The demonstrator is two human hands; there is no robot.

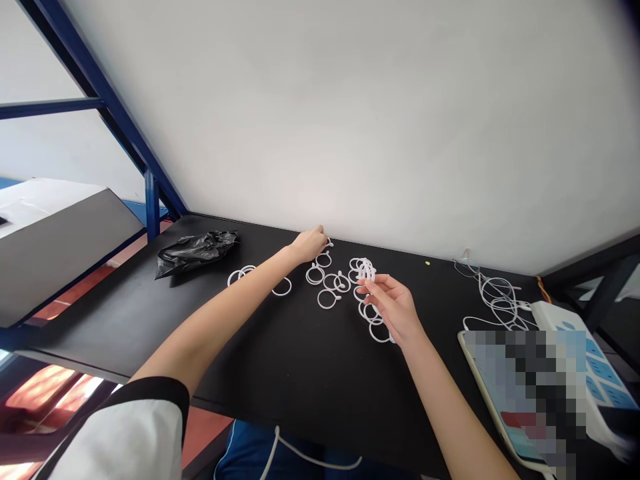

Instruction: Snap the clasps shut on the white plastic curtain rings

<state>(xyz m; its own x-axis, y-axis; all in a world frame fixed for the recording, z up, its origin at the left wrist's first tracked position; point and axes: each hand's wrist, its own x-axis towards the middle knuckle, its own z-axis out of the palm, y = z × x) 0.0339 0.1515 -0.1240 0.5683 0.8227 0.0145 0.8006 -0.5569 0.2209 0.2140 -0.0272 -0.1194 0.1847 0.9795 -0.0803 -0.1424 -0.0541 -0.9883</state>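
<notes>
White curtain rings, each with a small knob, are spread over the black tabletop. My left hand [309, 246] reaches to the back of the table, fingers closed at a white curtain ring [329, 242] that it partly hides. Just in front of it lie several loose curtain rings [327, 299]. To the right, my right hand [394, 303] pinches a bunch of curtain rings [367, 270] between thumb and fingers. More rings [379, 331] lie beneath and beside that hand. Other rings [282, 287] lie near my left forearm, which covers some of them.
A crumpled black plastic bag [197, 252] lies at the left. On the right are glasses [467, 267], a coiled white cable [495, 297], a phone [493, 400] with a blurred screen and a white-and-blue power strip [600, 367]. A pale wall [350, 133] borders the back edge.
</notes>
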